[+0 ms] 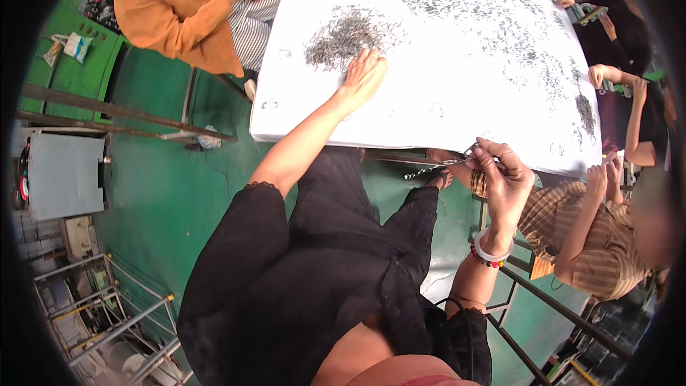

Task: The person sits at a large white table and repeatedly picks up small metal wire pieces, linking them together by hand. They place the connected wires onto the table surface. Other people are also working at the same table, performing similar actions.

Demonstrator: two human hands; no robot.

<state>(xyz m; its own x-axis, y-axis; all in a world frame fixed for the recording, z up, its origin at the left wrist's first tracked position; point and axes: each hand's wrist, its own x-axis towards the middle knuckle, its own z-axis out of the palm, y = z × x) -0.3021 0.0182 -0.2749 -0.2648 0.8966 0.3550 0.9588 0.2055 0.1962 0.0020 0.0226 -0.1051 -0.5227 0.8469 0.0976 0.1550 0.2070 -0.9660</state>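
Observation:
My left hand (363, 76) rests flat on the white table top (429, 114), its fingers touching the near edge of a heap of small thin metal pieces (343, 34). My right hand (502, 175) is held off the table's near edge, fingers pinched on a thin metal rod (436, 166) strung with small pieces, which points left. A white bangle and a beaded bracelet circle that wrist. More small metal pieces (500, 21) are scattered over the table.
A person in an orange top (179, 7) sits at the table's far left. Another person in a striped brown top (586, 236) works at the right, with more people beyond. Green floor (164, 193), metal frames (107, 314) and a grey box (64, 175) lie left.

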